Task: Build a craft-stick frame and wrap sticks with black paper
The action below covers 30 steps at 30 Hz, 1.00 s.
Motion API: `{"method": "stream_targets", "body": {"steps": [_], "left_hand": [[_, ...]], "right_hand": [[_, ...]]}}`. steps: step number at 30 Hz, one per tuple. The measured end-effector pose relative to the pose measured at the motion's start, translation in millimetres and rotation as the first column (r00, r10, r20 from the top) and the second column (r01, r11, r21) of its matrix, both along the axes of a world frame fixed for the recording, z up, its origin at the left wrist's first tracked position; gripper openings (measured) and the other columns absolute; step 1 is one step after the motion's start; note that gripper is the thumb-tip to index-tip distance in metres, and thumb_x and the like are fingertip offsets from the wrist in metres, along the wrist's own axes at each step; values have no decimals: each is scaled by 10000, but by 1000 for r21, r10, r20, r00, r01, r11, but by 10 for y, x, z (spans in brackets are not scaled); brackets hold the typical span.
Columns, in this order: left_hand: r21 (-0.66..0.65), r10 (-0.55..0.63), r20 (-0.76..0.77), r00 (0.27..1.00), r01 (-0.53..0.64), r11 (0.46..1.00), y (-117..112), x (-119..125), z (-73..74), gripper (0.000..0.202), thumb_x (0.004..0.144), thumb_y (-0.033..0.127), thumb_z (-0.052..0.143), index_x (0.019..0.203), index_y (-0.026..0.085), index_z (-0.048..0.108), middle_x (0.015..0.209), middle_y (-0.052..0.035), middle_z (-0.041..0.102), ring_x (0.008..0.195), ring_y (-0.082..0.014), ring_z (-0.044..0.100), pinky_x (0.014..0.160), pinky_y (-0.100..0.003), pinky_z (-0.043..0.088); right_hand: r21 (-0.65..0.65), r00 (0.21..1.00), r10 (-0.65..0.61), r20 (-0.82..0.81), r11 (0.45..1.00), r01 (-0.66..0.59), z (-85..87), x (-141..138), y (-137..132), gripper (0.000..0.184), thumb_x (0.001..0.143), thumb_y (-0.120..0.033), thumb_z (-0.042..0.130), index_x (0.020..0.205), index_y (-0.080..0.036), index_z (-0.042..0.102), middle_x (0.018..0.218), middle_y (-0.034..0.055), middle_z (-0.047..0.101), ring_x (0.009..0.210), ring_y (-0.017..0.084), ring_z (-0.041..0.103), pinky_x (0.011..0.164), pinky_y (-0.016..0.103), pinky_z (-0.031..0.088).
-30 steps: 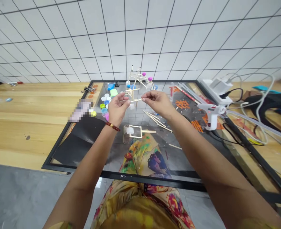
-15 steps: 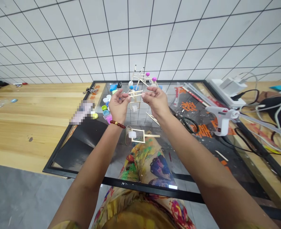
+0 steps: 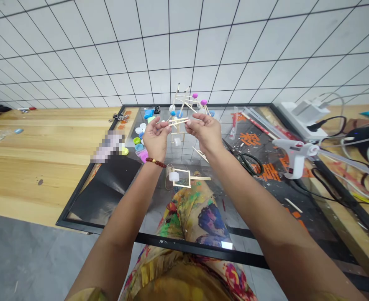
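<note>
Wooden craft sticks (image 3: 178, 121) pinched at the fingertips of both hands, left hand (image 3: 155, 140) and right hand (image 3: 203, 134) half curled, square stick frame (image 3: 189, 179) below holding a white plastic cap (image 3: 173, 177), loose coloured bottle caps (image 3: 138, 141) left on black-framed glass (image 3: 172, 243), taller stick model (image 3: 184, 98) beyond

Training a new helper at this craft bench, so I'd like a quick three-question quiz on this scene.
1. Which wrist wears the red beaded bracelet?
2. True or false: the hot glue gun lies to the right of the scissors.
3. What do the left hand and right hand hold between them? A) a bottle cap, B) thin wooden sticks, C) the hot glue gun.

Key: 1. Left. 2. True. 3. B.
</note>
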<state>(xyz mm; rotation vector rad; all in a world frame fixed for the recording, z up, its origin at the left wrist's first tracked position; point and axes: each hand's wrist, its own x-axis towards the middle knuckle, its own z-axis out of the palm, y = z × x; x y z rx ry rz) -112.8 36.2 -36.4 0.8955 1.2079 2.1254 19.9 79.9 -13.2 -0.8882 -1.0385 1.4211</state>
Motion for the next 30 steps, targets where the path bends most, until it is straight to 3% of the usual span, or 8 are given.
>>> {"method": "stream_targets", "body": {"steps": [9,16,23,26,28,30], "left_hand": [[-7,-18,4,1000,18,1000,18,-12,21,416,699,18,750,1054,207,644,813,17,702,786,-122,699,787,-291,600],[-23,-52,56,997,54,998,-116,3,10,424,677,5,741,1044,188,634,771,29,685,702,-96,669,732,-264,586],[-19,-131,9,991,132,991,-353,77,-43,447,684,58,768,1083,217,646,812,23,670,715,-100,653,726,-281,574],[-14,-207,-16,978,206,978,-504,181,-50,452,701,72,764,1104,241,652,832,17,675,729,-106,662,719,-270,581],[-14,-261,-43,964,261,965,-619,270,-63,458,712,84,761,1126,247,652,850,9,679,713,-103,664,703,-256,582],[-17,-312,-91,946,312,950,-726,346,-91,476,731,110,756,1172,250,643,903,0,679,698,-94,664,687,-243,578]], "right_hand": [[-2,999,30,26,1000,-30,27,6,-13,333,690,-180,773,934,-217,550,741,-42,688,692,104,685,696,255,594],[-48,997,63,51,997,-61,59,57,-162,240,713,-154,731,904,-189,590,667,-36,680,632,89,674,652,220,577],[-18,959,138,248,990,-137,20,338,-399,263,631,-247,819,845,-172,684,714,15,715,644,121,678,655,254,582],[85,842,136,522,974,-210,17,562,-572,262,685,-359,794,869,-185,725,774,38,745,670,156,686,659,286,567],[179,647,66,760,935,-305,22,722,-711,246,761,-416,725,881,-202,746,743,34,742,652,172,674,641,299,535],[253,456,-43,889,876,-410,28,874,-856,246,830,-426,632,872,-215,750,717,37,737,636,192,668,632,319,508]]}}
